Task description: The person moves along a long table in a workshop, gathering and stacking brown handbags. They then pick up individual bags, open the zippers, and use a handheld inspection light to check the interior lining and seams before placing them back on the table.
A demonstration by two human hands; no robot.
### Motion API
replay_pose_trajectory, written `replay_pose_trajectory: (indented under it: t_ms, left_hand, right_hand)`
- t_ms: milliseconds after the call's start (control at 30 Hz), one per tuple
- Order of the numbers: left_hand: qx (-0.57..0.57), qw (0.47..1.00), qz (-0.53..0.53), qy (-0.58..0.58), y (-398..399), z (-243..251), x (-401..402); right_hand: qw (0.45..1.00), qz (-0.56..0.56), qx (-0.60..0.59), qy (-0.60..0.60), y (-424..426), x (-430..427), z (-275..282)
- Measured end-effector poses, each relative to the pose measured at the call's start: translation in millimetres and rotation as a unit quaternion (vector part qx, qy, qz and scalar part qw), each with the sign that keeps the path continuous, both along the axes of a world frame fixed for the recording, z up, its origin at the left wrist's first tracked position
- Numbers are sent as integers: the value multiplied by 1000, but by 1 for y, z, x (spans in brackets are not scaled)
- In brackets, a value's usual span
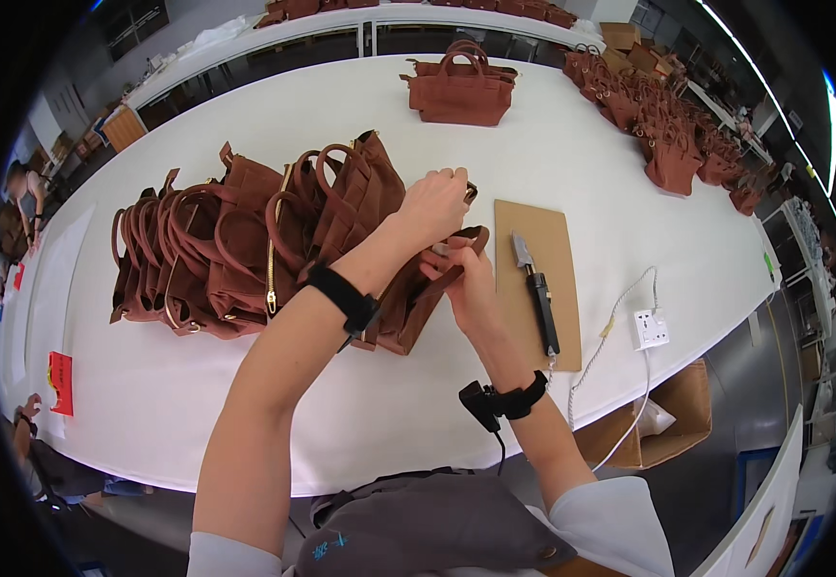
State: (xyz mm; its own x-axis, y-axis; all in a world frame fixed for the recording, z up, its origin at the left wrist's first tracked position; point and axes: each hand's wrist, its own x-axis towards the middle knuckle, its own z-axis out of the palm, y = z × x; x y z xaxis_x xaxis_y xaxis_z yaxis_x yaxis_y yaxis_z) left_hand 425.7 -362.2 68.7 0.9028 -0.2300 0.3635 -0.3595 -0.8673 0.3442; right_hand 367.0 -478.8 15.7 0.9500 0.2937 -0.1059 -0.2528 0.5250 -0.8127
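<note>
Both hands are at the right end of a row of reddish-brown handbags [245,238] packed side by side on a white table. My left hand [436,205] is bent over the top of the nearest bag [411,310], by a dark-edged end of it; its fingertips are hidden. Just below, my right hand [465,278] has its thumb and fingers closed around a brown strap or handle [481,245] of that bag. Gold zippers and looped handles show on several bags. Right of my hands, a black-handled electric hot knife [539,296] with a metal tip lies on a brown cardboard sheet [512,216].
One handbag [461,97] stands at the table's far side; many more [670,151] crowd the right edge. A white power socket [650,329] with cords lies at right, above an open cardboard box [685,418]. A red packet [61,382] is at left. Other people are at the left.
</note>
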Motion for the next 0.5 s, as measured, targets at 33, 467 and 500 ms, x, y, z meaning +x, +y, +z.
replay_pose_trajectory:
  t_ms: [33,467,500]
  left_hand:
    - [17,1000,8,24,1,-6,14]
    - [168,983,56,41,-21,-10,65]
    - [173,982,56,41,-17,-13,66]
  right_hand:
    - [1000,-15,-23,5,-4,1,1]
    - [914,-67,-349,-196,-24,175,-26]
    - [934,1,-318,-164,-20,178,-25]
